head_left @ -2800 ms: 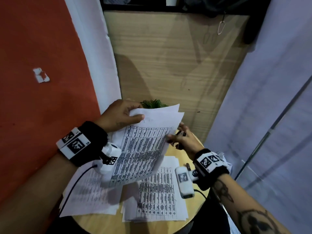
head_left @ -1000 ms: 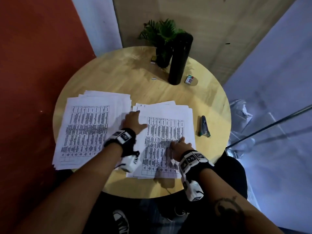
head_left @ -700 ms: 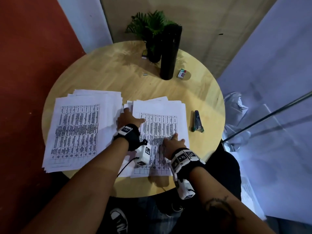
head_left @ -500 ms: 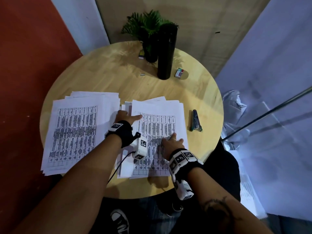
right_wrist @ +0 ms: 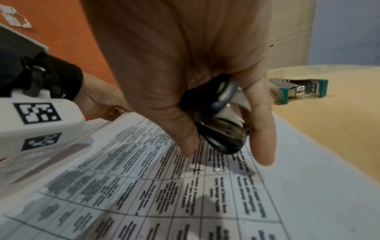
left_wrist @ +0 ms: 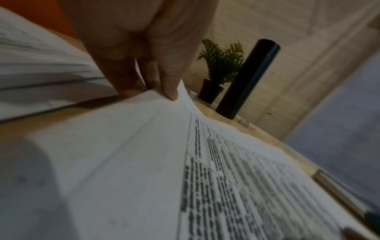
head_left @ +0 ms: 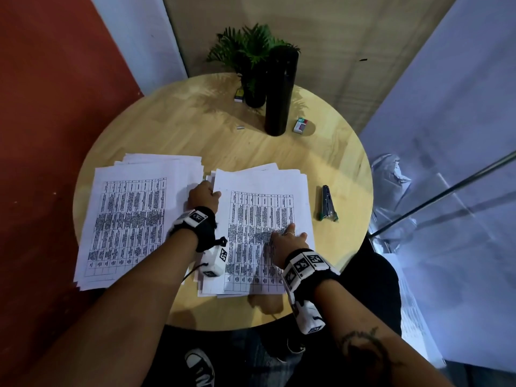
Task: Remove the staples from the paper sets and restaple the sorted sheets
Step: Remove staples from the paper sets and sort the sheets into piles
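Paper lies in two stacks on the round table (head_left: 173, 129). Toward the table's left edge sits the left stack (head_left: 131, 219), printed tables face up, its sheets fanned a little at the far edge. Just right of it, near the front edge, sits the right stack (head_left: 262, 219).

Between the stacks, the left hand (head_left: 202, 195) pinches the far left corner of the right stack's top sheets, thumb on top and fingers (left_wrist: 148, 73) tucked under, the corner lifted and curled in the left wrist view.

On the right stack's near right part rests the right hand (head_left: 287, 241). Its fingertips touch the paper, and its curled fingers (right_wrist: 261, 133) clamp a small dark staple remover (right_wrist: 222, 123) against the palm.

Right of the stacks, toward the table's right edge, a stapler (head_left: 327, 203) with green ends lies apart from the paper.

At the far edge stand a potted plant (head_left: 251, 60) and a black bottle (head_left: 280, 90), with a small box (head_left: 300, 125) just right of the bottle.
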Motion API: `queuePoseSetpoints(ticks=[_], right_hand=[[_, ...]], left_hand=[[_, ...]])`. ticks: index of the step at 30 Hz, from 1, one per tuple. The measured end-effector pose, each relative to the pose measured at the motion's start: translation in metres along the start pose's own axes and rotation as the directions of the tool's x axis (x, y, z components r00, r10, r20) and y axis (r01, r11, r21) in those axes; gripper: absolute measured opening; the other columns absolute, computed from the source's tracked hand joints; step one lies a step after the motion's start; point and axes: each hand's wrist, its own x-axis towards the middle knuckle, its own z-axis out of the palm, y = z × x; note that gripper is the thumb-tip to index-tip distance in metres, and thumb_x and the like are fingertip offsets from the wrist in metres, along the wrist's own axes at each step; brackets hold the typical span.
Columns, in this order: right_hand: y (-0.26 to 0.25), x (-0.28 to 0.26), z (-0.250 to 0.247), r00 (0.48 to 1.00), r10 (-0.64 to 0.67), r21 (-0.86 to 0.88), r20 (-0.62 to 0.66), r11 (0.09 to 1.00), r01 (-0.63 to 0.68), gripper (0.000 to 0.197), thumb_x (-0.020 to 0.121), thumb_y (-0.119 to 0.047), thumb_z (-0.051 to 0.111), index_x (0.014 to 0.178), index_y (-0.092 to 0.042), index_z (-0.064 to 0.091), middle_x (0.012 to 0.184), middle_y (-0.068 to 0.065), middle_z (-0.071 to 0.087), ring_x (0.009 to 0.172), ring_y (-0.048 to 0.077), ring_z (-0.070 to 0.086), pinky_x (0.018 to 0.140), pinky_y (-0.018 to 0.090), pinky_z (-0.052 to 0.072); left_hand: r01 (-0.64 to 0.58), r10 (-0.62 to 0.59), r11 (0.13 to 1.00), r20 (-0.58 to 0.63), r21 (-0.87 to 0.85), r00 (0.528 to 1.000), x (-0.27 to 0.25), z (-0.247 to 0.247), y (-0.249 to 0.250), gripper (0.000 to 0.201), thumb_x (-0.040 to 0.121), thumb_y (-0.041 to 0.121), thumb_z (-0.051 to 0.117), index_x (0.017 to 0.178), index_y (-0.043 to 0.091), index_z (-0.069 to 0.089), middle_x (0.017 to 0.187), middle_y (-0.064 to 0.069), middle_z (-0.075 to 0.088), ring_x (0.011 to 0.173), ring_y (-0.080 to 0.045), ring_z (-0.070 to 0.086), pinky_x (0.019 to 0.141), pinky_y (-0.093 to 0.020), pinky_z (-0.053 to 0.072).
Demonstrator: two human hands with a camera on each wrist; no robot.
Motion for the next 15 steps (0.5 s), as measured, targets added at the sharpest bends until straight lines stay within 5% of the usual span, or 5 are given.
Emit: queuePoseSetpoints(ticks=[2, 6, 9, 11, 15], right_hand=[[0.0, -0.001, -0.001, 1.0, -0.001, 0.002, -0.002, 1.0, 0.001, 0.053, 0.094, -0.008, 0.037, 0.145, -0.018, 0.025, 0.155, 0.021, -0.007, 0.137, 0.054, 0.001, 0.106, 0.057, 0.03], [0.0, -0.002, -0.001, 1.0, -0.001, 0.015, -0.003, 1.0, 0.001, 0.055, 0.093, -0.005, 0.038, 0.145, -0.018, 0.025, 0.155, 0.021, -0.008, 0.137, 0.053, -0.001, 0.106, 0.055, 0.031], [0.0, -0.002, -0.002, 1.0, 0.0, 0.017, -0.001, 1.0, 0.0, 0.055, 0.092, -0.004, 0.039, 0.145, -0.016, 0.025, 0.154, 0.022, -0.008, 0.137, 0.054, -0.001, 0.107, 0.056, 0.029], [0.0, -0.002, -0.001, 1.0, -0.003, 0.013, -0.002, 1.0, 0.003, 0.055, 0.093, -0.006, 0.038, 0.145, -0.016, 0.024, 0.154, 0.023, -0.008, 0.137, 0.054, -0.001, 0.108, 0.056, 0.026], [0.001, 0.0, 0.0, 1.0, 0.0, 0.001, 0.0, 1.0, 0.0, 0.056, 0.094, -0.007, 0.038, 0.147, -0.017, 0.021, 0.154, 0.023, -0.008, 0.137, 0.054, -0.001, 0.109, 0.055, 0.024]], left_hand=[[-0.02, 0.017, 0.998, -0.045, -0.051, 0.999, 0.0, 0.004, -0.002, 0.027, 0.079, 0.012, 0.072, 0.1, 0.003, 0.057, 0.108, -0.021, 0.06, 0.099, -0.036, 0.059, 0.086, -0.04, 0.046], [0.096, -0.084, 0.992, 0.154, -0.076, 0.985, -0.001, 0.011, 0.005, 0.047, 0.081, 0.022, 0.073, 0.119, -0.001, 0.055, 0.121, -0.019, 0.06, 0.113, -0.032, 0.057, 0.097, -0.035, 0.044], [0.245, -0.2, 0.956, 0.254, -0.16, 0.946, 0.003, 0.014, 0.008, 0.056, 0.079, 0.029, 0.075, 0.122, 0.0, 0.053, 0.12, -0.012, 0.057, 0.107, -0.031, 0.057, 0.087, -0.032, 0.045], [0.302, -0.222, 0.92, 0.301, -0.251, 0.927, 0.01, 0.016, 0.008, 0.054, 0.08, 0.029, 0.074, 0.113, -0.01, 0.058, 0.114, -0.019, 0.063, 0.101, -0.036, 0.062, 0.083, -0.034, 0.047], [0.33, -0.211, 0.894, 0.363, -0.304, 0.907, 0.018, 0.019, 0.0, 0.043, 0.084, 0.021, 0.071, 0.114, -0.008, 0.06, 0.12, -0.025, 0.062, 0.109, -0.037, 0.061, 0.1, -0.046, 0.046]])
